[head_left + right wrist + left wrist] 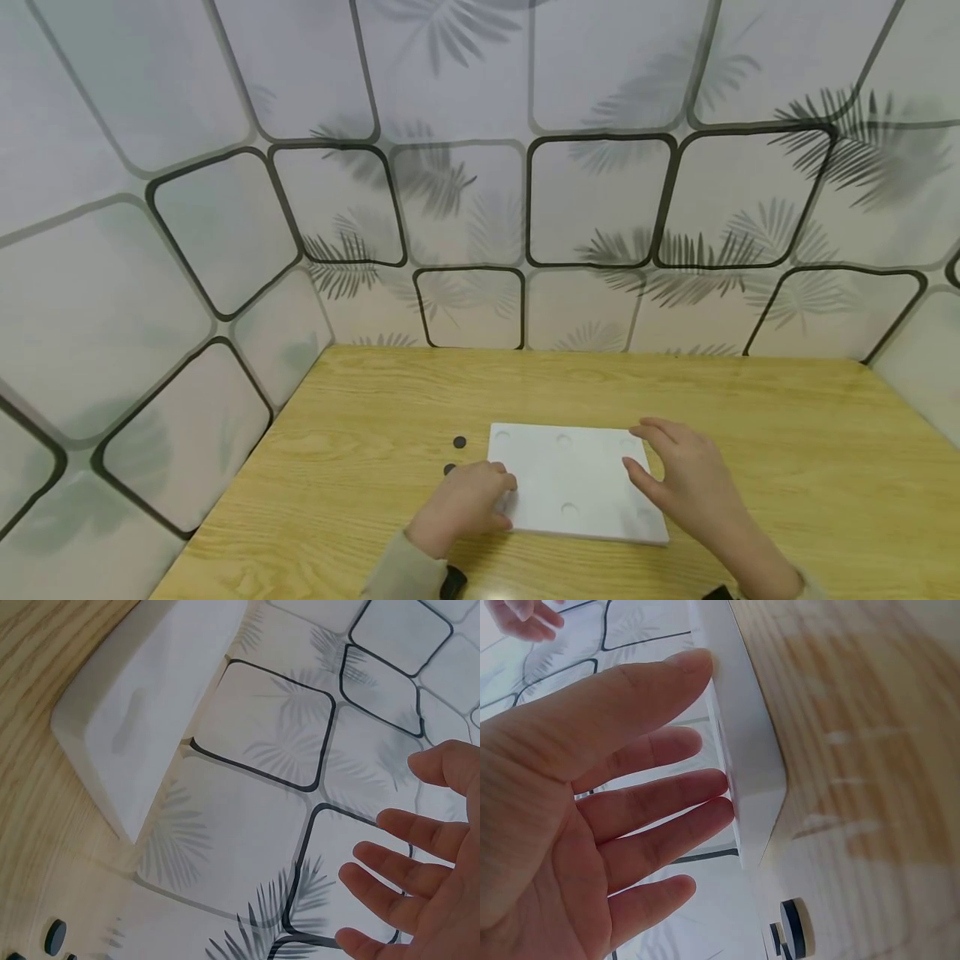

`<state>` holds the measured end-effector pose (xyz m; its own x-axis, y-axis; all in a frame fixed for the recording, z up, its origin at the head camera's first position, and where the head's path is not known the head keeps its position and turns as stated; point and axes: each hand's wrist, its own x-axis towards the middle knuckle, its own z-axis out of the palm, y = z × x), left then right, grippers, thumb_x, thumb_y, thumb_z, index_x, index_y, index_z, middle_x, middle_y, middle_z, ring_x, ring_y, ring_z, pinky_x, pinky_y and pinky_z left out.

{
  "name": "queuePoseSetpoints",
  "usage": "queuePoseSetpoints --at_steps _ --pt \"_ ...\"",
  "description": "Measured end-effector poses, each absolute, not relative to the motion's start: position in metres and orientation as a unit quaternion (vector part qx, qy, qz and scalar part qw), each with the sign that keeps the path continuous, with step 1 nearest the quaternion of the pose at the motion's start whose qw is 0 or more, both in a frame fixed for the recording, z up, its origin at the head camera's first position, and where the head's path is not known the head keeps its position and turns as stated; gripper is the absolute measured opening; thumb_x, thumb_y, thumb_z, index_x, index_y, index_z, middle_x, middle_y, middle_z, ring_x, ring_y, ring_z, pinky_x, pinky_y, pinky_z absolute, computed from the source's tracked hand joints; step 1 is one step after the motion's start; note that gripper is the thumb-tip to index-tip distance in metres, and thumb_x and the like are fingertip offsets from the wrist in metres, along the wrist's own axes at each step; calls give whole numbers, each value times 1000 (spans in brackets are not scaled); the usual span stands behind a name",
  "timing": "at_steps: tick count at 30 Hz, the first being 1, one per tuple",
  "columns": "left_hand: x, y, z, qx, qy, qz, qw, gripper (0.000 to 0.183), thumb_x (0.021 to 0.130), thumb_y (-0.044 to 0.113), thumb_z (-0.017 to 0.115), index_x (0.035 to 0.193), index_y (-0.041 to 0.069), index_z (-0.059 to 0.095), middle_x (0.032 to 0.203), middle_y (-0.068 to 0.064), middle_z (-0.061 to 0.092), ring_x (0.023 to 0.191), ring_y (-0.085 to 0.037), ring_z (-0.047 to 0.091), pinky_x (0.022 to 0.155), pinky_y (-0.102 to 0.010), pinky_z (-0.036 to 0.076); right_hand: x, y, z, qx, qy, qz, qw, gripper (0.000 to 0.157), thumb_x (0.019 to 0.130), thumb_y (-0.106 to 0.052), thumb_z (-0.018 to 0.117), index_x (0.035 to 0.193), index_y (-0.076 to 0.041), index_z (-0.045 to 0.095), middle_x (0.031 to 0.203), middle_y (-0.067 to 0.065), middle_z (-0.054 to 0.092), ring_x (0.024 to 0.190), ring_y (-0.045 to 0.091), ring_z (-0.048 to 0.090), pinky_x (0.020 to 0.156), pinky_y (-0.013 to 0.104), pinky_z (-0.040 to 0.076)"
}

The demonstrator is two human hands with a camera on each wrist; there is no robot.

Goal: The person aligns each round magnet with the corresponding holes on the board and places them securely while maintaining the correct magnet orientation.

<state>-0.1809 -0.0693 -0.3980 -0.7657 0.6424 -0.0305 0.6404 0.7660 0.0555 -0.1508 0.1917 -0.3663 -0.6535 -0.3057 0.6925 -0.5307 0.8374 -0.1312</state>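
A white rectangular board (573, 479) with shallow round recesses lies flat on the table. At its left side is my left hand (467, 504); in the left wrist view its thumb and fingertips (718, 780) meet the board's edge (754, 757), with the fingers loosely extended. My right hand (693, 479) hovers by the board's right side, thumb and fingers spread, holding nothing. In the right wrist view a gap separates those fingers (390, 889) from the board (142, 712). Two small black discs (460, 442) lie left of the board, one partly hidden behind my left hand.
The wooden table (360, 442) carries the board and discs. A patterned cloth wall (465, 208) with leaf prints rises behind the table and along its left side. Several dark discs (55, 937) show at the lower left of the right wrist view.
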Motion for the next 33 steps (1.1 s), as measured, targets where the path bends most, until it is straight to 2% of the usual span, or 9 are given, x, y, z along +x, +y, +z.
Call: queuePoseSetpoints --at_steps 15,27,33 --pt "-181 -70 -398 338 940 22 33 31 66 33 76 90 16 65 74 10 51 62 -3 44 56 -19 39 -150 203 -368 221 -907 151 326 35 60 -14 74 90 2 63 89 15 61 80 32 58 64 48 46" --pt "-182 -69 -397 347 937 13 31 30 67 34 76 88 16 65 73 10 52 61 -3 44 54 -20 39 -147 215 -371 201 -920 132 309 37 60 -15 75 91 1 63 91 16 62 81 35 58 64 53 43" --pt "-181 -69 -395 344 938 13 37 29 67 34 76 88 17 66 73 9 52 61 -3 44 54 -20 39 -147 221 -370 215 -916 120 316 36 58 -15 76 89 0 63 88 16 62 78 34 58 62 51 44"
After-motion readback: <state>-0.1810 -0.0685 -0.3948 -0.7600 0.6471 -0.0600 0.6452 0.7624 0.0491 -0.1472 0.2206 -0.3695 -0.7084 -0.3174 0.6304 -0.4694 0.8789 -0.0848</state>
